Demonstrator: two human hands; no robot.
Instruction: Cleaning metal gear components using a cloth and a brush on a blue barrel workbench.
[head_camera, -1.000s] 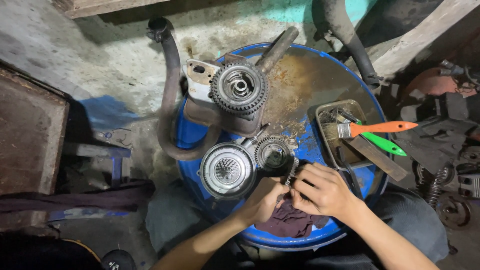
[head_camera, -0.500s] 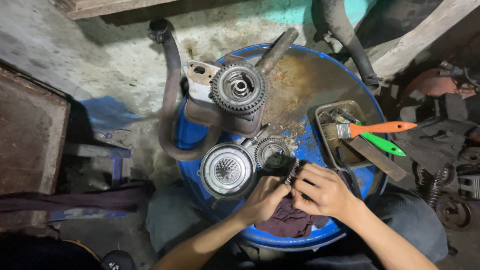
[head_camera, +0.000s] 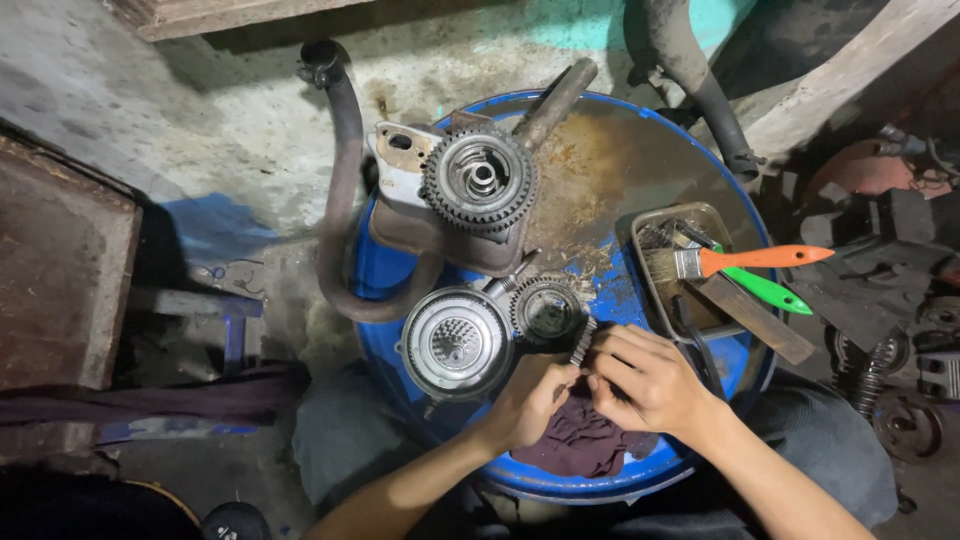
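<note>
A small toothed gear (head_camera: 582, 341) is being gripped edge-on between the fingertips of the left hand (head_camera: 528, 400) and the right hand (head_camera: 645, 380), both pinched closed on it, above a dark rag (head_camera: 585, 445) on the blue drum top (head_camera: 640, 200). Just beside it, a round clutch drum (head_camera: 455, 342) and a ring gear (head_camera: 546, 308) are lying; a metal tray (head_camera: 650, 240) is holding an orange-handled brush (head_camera: 745, 260).

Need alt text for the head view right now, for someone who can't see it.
Both hands, left hand and right hand, pinch a small toothed part over a dark rag on a blue drum, beside a round clutch housing, gears and a tray with brushes.
</note>
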